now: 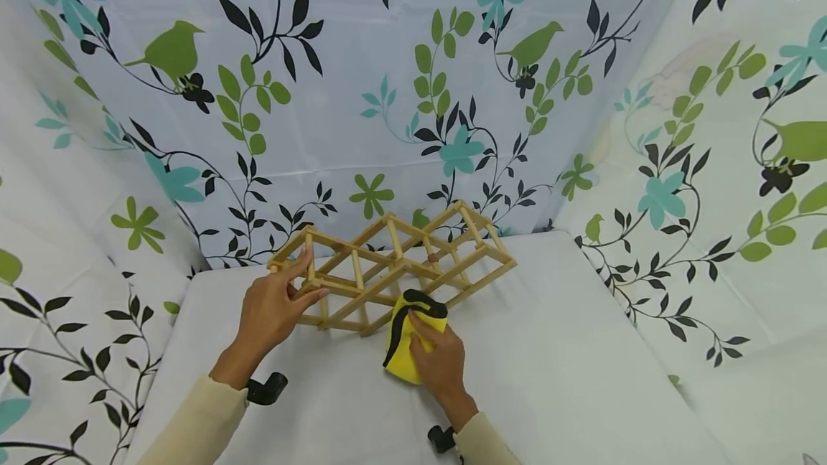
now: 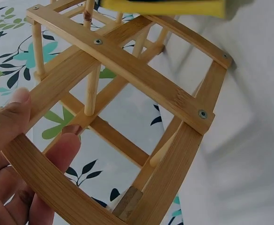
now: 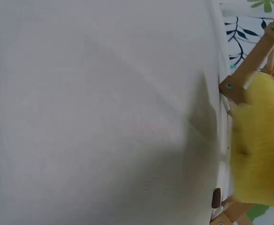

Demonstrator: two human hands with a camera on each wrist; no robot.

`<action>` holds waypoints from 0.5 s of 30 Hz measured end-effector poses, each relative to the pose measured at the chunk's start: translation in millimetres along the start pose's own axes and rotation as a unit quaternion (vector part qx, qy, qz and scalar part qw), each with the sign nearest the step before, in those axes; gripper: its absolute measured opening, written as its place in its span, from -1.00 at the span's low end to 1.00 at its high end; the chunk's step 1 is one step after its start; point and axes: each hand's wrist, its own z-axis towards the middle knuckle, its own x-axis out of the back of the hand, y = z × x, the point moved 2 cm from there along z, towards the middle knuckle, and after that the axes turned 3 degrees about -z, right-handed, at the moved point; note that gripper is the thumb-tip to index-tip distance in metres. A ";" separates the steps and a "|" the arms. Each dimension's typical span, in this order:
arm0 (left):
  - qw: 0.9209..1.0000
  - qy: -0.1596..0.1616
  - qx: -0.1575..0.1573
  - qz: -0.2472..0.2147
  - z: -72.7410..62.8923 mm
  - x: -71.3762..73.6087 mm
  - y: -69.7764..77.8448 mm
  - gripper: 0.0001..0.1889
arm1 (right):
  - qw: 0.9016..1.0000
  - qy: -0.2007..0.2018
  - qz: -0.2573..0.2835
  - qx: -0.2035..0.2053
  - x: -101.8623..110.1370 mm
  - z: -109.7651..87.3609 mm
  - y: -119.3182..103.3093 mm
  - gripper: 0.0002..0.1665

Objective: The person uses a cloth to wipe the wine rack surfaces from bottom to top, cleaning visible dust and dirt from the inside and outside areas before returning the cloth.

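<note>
A folding wooden rack (image 1: 400, 265) of crossed slats and round dowels stands spread out toward the back of the white table. My left hand (image 1: 268, 311) grips its left end, thumb and fingers around a slat (image 2: 62, 180) in the left wrist view. Small metal screws join the slats. In my right hand (image 1: 441, 361) is a bunched yellow cloth (image 1: 402, 356) with a black border, held against the front lower slats near the rack's middle. The right wrist view shows the yellow cloth (image 3: 263, 150) blurred over the slats, the right fingers hidden behind it.
The white tabletop (image 1: 555, 379) reaches out in front and to the right of the rack. Behind it hangs a curtain (image 1: 336, 128) printed with birds, leaves and flowers, and similar fabric (image 1: 743, 185) lines both sides.
</note>
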 end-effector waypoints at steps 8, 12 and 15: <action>1.000 -0.016 -0.004 0.000 0.8 3.6 -1.8 -0.18 | 0.999 0.004 0.012 -0.033 11.8 13.4 2.7 -0.45; 1.000 -0.021 -0.007 0.000 2.0 4.9 -3.4 -0.18 | 1.000 -0.022 0.016 -0.009 20.1 12.6 4.1 -0.40; 1.000 -0.024 -0.009 0.000 3.7 6.8 -4.8 -0.19 | 0.997 0.068 0.040 0.015 32.2 20.4 7.4 -0.41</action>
